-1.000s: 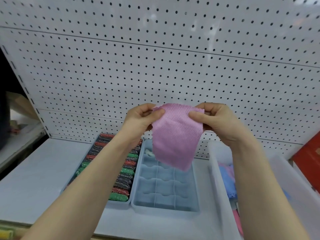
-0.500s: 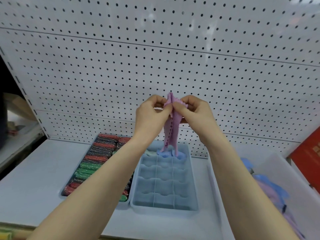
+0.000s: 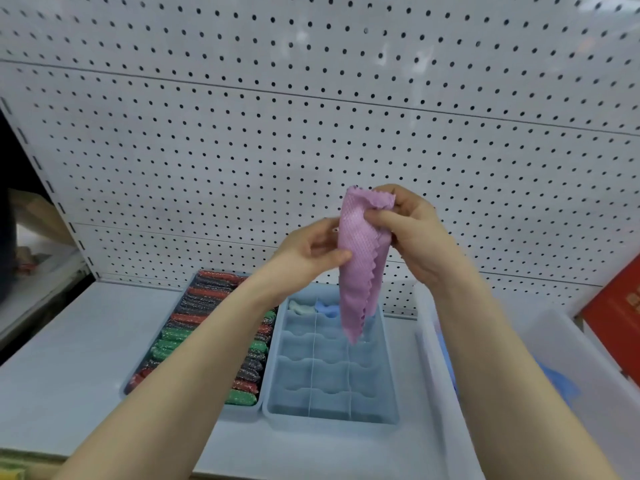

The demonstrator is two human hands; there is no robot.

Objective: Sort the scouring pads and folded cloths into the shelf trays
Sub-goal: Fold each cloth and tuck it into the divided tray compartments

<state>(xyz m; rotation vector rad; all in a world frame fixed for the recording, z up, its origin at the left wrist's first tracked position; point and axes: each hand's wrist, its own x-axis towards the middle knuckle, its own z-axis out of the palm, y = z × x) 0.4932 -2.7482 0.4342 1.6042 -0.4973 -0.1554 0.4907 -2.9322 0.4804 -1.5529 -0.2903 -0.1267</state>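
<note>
A pink waffle-weave cloth (image 3: 360, 268) with zigzag edges hangs folded lengthwise above the shelf. My right hand (image 3: 405, 226) pinches its top corner. My left hand (image 3: 311, 251) grips its left edge a little lower, thumb against the fabric. Below it lies a light blue divided tray (image 3: 332, 414); a pale green and a blue folded cloth (image 3: 325, 308) fill two of its far cells, the other cells hold nothing. To its left a second tray (image 3: 239, 408) is packed with rows of red, green and dark glittery scouring pads (image 3: 204, 306).
A clear plastic bin (image 3: 436, 372) at the right holds loose blue cloths (image 3: 557, 386). White pegboard (image 3: 311, 126) backs the shelf. A red box (image 3: 620, 313) stands at the far right. Bare shelf board (image 3: 69, 348) lies left of the trays.
The cloth went from spread flat between both hands to folded in half lengthwise. My left hand has slid down its edge while my right keeps the top.
</note>
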